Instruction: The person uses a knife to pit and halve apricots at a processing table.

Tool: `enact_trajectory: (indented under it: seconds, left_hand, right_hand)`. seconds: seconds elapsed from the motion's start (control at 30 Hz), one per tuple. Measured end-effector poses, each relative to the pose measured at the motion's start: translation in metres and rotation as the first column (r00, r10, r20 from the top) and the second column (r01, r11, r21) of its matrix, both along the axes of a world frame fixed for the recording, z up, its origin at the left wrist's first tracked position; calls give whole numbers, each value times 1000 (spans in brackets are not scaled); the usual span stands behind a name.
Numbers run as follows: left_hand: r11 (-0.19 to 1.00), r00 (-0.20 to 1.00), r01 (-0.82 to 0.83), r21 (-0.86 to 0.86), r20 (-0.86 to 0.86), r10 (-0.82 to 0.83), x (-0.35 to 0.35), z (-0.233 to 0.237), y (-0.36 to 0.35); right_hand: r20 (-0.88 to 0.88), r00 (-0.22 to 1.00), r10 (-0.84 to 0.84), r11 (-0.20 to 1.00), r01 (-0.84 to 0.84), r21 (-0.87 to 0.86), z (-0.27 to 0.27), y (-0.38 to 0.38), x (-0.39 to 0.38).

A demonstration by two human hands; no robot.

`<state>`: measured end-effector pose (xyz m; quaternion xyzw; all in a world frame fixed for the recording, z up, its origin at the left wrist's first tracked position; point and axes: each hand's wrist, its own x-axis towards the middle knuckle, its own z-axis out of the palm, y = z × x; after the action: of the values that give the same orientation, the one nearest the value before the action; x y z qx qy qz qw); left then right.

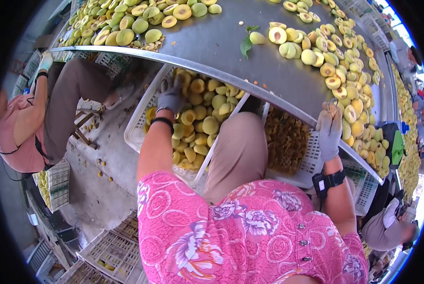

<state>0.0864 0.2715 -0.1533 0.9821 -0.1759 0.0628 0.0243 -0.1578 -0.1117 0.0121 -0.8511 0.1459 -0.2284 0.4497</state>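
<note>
My left hand, in a grey glove, is over the left side of a white crate filled with yellow-green peach halves. Its fingers are apart at the fruit, and I see nothing held in them. At the metal table's edge, my right hand, also gloved, has its fingertips closed on a small brown peach pit. Beneath the table edge, left of that hand, a second crate holds a mass of brown pits. Cut peaches lie just beyond my right hand.
The metal table bears more peach piles, and a green leaf. A co-worker sits at the left beside a wooden stool. Stacked crates stand on the floor behind me. Other people are at the right.
</note>
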Motion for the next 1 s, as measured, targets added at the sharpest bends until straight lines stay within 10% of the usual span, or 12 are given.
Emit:
enact_trajectory:
  seconds: [0.2, 0.27, 0.4, 0.5, 0.6, 0.67, 0.73, 0.83, 0.87, 0.9, 0.93, 1.0]
  left_hand:
    - [913, 969, 174, -370, -99, -225, -48, -22, 59]
    - [892, 897, 439, -104, -12, -443, -56, -53, 99]
    - [989, 863, -80, 127, -488, 132, -90, -3, 120]
    - [986, 976, -92, 141, -184, 117, -97, -6, 104]
    - [939, 925, -63, 337, -334, 182, -160, 16, 35]
    - [989, 971, 144, 14, -195, -139, -182, -49, 74]
    - [940, 840, 284, -191, -423, -340, -203, -17, 70]
    - [985, 666, 173, 15, -738, -106, -165, 46, 65]
    - [939, 818, 338, -58, -476, -324, -166, 51, 61]
    - [974, 771, 193, 123, -633, -73, -140, 61, 54]
    - [884, 880, 253, -394, -285, -379, -115, 93, 28]
    - [761, 863, 467, -450, 45, -503, -109, 144, -15]
  right_hand:
    - [103, 995, 15, 930, 24, -367, -62, -58, -10]
    - [93, 991, -100, 894, 131, -429, 0, -11, -11]
    - [223, 973, -57, 931, 132, -339, 7, 11, -17]
    - [239, 970, -34, 959, 100, -266, 15, 20, -8]
    - [294, 956, -6, 983, 60, -174, -7, 2, 7]
    - [296, 954, -35, 956, 118, -269, -1, 3, 1]
    - [287, 958, -22, 967, 94, -239, -6, -14, -6]
    - [111, 988, -108, 970, 129, -208, 16, -24, -12]
    - [227, 967, -117, 930, 187, -316, 8, -27, -12]
    - [216, 968, -129, 923, 197, -331, 11, -37, -20]
    - [120, 977, -179, 954, 202, -220, 4, -55, -26]
    - [111, 967, -231, 943, 250, -221, 5, -56, -35]
